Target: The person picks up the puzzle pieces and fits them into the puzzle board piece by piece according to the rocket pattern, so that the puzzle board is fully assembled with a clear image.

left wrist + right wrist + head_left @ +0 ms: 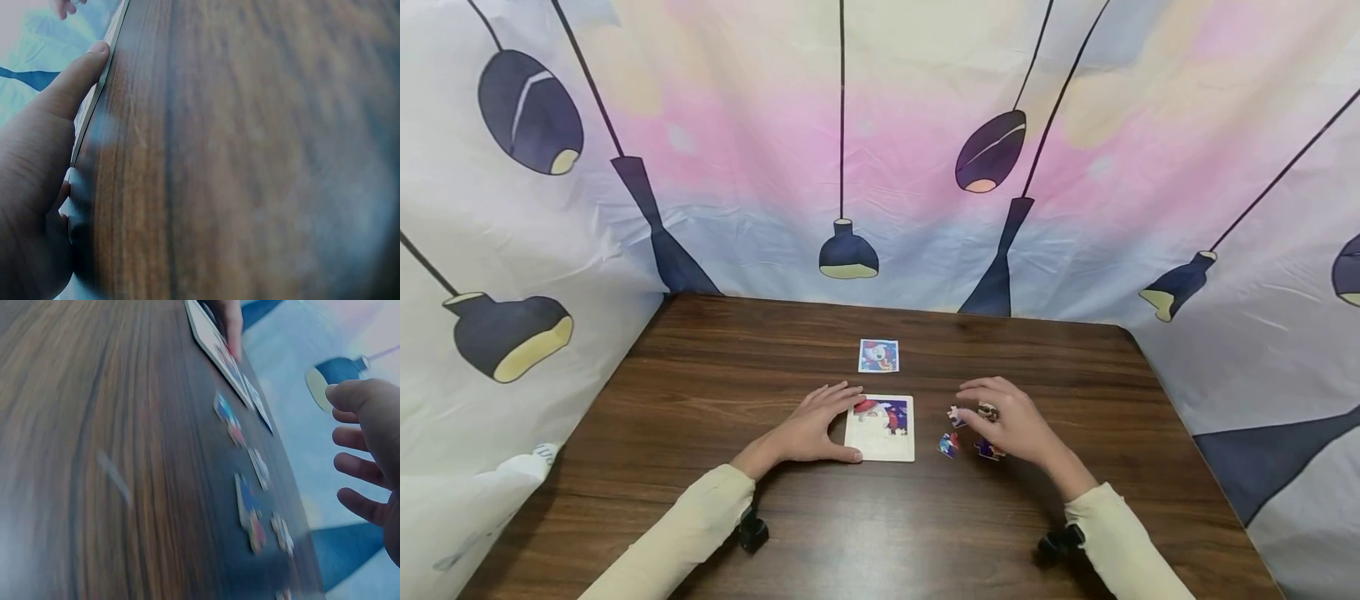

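Note:
A square jigsaw board (880, 446) lies on the table, with part of its picture, a red hat and a purple starry patch, filled in at the top. My left hand (816, 425) holds the board at its left side, thumb by the lower corner and fingertips at the upper one. Over the loose jigsaw pieces (948, 445) right of the board hovers my right hand (1007, 418), its fingers loosely bent and holding nothing. In the right wrist view, that hand's fingers (359, 467) are spread above the scattered pieces (249, 509). The hand partly covers some pieces in the head view.
A small picture card (878, 356) of a white cartoon figure lies behind the board. The brown wooden table (865, 533) ends at a printed cloth backdrop (760, 167) with hanging lamps drawn on it. Dark cameras (752, 532) sit at both wrists.

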Demonstrator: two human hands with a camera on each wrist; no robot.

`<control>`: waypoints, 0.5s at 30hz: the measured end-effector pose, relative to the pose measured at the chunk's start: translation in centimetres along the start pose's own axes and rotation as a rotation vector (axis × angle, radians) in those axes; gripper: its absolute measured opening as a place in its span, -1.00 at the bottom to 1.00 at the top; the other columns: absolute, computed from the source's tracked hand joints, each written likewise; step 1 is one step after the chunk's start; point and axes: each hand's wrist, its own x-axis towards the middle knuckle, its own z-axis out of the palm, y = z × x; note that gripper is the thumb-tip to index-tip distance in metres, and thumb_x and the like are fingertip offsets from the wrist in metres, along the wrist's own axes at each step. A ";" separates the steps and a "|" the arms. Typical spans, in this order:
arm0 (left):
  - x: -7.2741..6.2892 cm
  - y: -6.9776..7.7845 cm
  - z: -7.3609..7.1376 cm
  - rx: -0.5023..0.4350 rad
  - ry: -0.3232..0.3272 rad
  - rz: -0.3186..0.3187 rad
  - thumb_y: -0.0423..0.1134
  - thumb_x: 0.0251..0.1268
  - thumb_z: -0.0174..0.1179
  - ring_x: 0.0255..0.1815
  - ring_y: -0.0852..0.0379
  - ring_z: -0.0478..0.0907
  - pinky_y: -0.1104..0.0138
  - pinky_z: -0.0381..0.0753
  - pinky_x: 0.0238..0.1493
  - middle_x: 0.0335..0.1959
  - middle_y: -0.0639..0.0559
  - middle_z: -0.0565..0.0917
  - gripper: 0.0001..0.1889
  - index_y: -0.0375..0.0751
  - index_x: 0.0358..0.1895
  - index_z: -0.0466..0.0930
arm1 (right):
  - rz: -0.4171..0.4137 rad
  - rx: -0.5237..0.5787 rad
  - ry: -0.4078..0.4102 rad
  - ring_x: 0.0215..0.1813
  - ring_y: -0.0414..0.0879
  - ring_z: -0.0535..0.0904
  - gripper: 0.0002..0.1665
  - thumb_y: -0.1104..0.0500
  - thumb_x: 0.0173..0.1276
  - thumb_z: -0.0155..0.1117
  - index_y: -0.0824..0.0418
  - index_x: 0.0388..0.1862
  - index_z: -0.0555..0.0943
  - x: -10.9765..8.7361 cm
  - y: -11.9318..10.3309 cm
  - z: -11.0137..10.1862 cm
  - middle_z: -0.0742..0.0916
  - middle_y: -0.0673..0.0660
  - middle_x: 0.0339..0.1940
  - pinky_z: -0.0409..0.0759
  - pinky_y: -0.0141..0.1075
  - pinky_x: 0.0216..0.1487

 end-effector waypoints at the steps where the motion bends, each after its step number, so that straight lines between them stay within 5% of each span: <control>1: 0.0 0.0 0.0 0.000 0.001 0.001 0.45 0.05 0.37 0.68 -0.07 -0.04 -0.15 -0.15 0.61 0.62 0.01 0.23 0.09 -0.06 0.60 0.24 | 0.005 -0.004 0.009 0.20 -0.02 0.62 -0.67 0.03 0.39 0.44 0.13 0.05 0.77 -0.3 0.2 -0.4 0.74 0.04 0.13 0.66 0.02 0.15; 15: -0.1 0.0 -0.2 -0.002 0.006 0.009 0.45 0.05 0.36 0.67 -0.10 -0.02 -0.17 -0.14 0.61 0.61 -0.01 0.24 0.09 -0.08 0.59 0.26 | 0.125 -0.099 0.081 0.12 0.10 0.65 -0.68 0.12 0.29 0.52 0.16 0.01 0.77 -5.1 3.6 -3.2 0.76 0.12 0.07 0.66 0.14 0.04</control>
